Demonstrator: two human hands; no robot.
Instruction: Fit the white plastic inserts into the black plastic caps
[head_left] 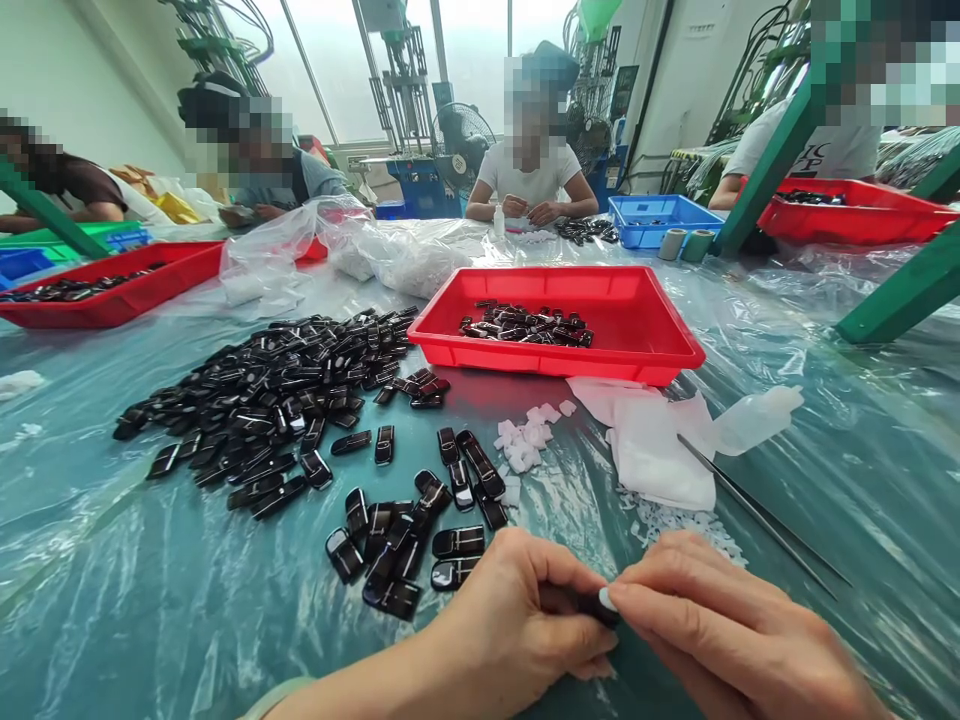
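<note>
My left hand (517, 615) is closed around a small glossy black piece (592, 606), mostly hidden by the fingers. At its right end my right hand (739, 625) pinches a small white piece (607, 599) with the fingertips; whether it is stuck to the black piece I cannot tell. Loose black pieces (397, 545) with shiny pale lines lie just beyond my left hand. A larger heap of them (277, 385) spreads to the left. Small white squares (523, 440) are scattered ahead of my hands. Metal tweezers (761, 512) rest on the right, their tips on folded white tissue (660, 455).
A red tray (637, 365) with black pieces stands ahead. A clear plastic bottle (757, 420) lies by the tissue. Plastic sheeting (187, 620) covers the table. Green posts (780, 150) rise at right. Several people sit around; one opposite (529, 180) handles small pieces.
</note>
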